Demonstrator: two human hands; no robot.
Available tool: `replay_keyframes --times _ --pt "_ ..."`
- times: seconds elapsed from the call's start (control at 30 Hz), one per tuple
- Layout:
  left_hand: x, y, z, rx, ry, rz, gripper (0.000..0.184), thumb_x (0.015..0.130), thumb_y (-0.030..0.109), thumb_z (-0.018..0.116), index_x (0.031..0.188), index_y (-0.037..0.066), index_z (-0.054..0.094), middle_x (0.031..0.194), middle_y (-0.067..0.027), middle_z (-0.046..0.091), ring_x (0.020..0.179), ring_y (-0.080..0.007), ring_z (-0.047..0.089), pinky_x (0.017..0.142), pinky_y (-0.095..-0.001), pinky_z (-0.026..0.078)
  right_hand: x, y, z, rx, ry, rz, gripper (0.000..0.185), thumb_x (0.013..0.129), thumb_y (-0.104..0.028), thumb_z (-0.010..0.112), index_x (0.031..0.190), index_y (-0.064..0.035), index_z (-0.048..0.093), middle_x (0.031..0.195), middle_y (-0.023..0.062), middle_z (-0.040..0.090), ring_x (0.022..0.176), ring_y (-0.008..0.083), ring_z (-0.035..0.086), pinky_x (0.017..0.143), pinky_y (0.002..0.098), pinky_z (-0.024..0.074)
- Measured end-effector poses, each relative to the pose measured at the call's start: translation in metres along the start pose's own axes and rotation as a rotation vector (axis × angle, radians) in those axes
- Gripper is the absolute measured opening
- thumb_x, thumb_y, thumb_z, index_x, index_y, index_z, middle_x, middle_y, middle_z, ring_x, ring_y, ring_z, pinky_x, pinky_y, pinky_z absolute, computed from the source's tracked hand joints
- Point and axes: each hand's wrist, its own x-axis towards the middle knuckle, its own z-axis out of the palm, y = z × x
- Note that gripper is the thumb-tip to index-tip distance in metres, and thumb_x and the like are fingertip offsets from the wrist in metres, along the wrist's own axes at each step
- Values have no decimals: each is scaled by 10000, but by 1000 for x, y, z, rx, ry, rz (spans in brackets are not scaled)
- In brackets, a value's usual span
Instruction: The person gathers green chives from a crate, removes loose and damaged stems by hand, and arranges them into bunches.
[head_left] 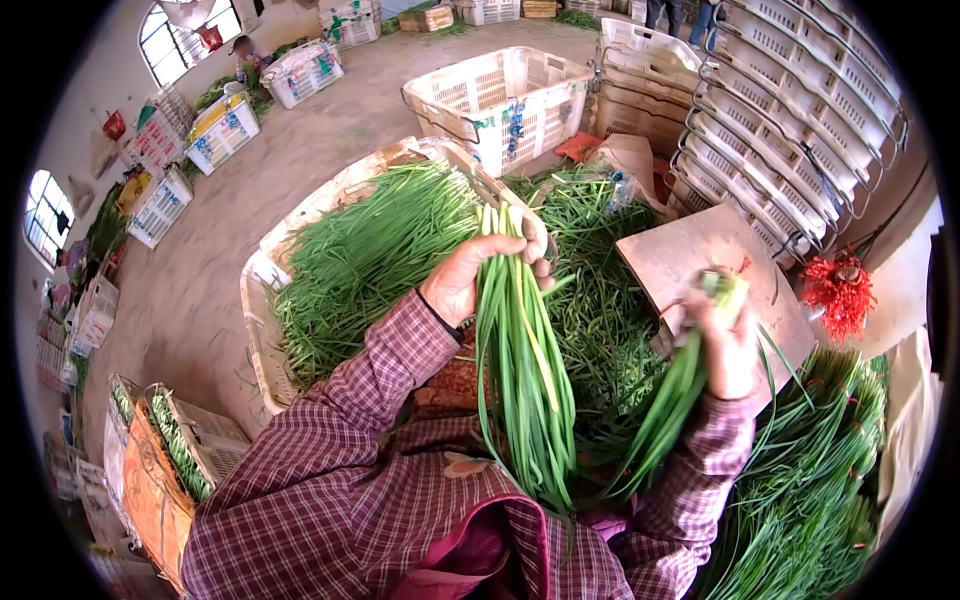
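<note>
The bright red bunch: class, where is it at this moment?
In the head view, the bright red bunch is on the right, just right of the board, below the stacked white crates and above the heaped greens.

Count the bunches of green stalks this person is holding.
2: one bunch hangs from the left hand, and a second bunch is in the right hand, which is blurred. I see no sign of others hidden.
</note>
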Motion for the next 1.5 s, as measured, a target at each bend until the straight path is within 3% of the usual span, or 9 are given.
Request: replay_keyframes --times 0.07,0.23,0.57,0.73,0.9,0.97,1.17,1.2,1.5 --pt "0 -11 4 -15 -14 -28 226 825 9 558 1048 39 565 927 -94 591 978 -265 559 930 -423 487 6 5 37 -83 -204 49 183 832 -137 675 967 -39 601 760 36 644 539 76 558 479 221 484" --pt "-6 -12 5 102 32 14 353 781 -12 553 1133 7 531 996 -116 606 988 -254 592 894 -406 516 4 30 79 -253 -223 20 146 794 -91 666 902 5 672 694 32 664 578 70 587 536 245 483" --pt "-8 -18 11 297 120 68 421 770 -7 515 1190 2 496 1045 -129 610 947 -226 628 834 -367 544 7 34 86 -712 -173 -169 294 756 -302 700 875 -34 677 572 166 605 500 292 624 510 373 492" --pt "-10 -18 17 530 118 70 420 759 -5 551 1176 11 508 1034 -113 612 923 -202 628 813 -348 536 17 32 66 -298 -357 53 137 794 -74 609 885 9 669 653 37 661 560 92 609 515 259 485" --pt "-12 -19 21 531 75 74 377 752 -23 567 1125 12 530 971 -89 614 853 -186 629 799 -321 529 19 16 32 -55 -339 274 175 788 -126 686 920 -12 666 807 31 657 711 91 591 644 247 473" --pt "-9 -14 1 350 30 48 244 802 2 549 1044 34 553 924 -72 592 831 -206 610 873 -436 496 16 18 8 76 -240 257 191 787 -135 695 930 -13 665 798 23 656 713 79 586 648 249 472" --pt "-5 -5 -2 123 -159 133 106 893 133 562 972 69 532 769 -5 494 699 -170 530 919 -439 434 26 27 6 -501 -24 -105 289 830 -202 719 1024 3 656 719 31 649 573 74 555 538 235 463" --pt "-5 -4 3 156 -175 145 105 906 160 561 955 76 523 767 2 489 704 -166 530 899 -426 431 27 32 12 -411 -67 -22 328 834 -226 718 1055 6 650 697 32 638 548 81 547 504 251 454" --pt "-2 0 14 239 -146 162 116 919 191 556 945 83 521 758 8 483 738 -167 525 872 -409 455 30 44 74 -103 -211 158 154 817 -139 719 834 1 657 657 -2 607 528 51 518 474 235 427"
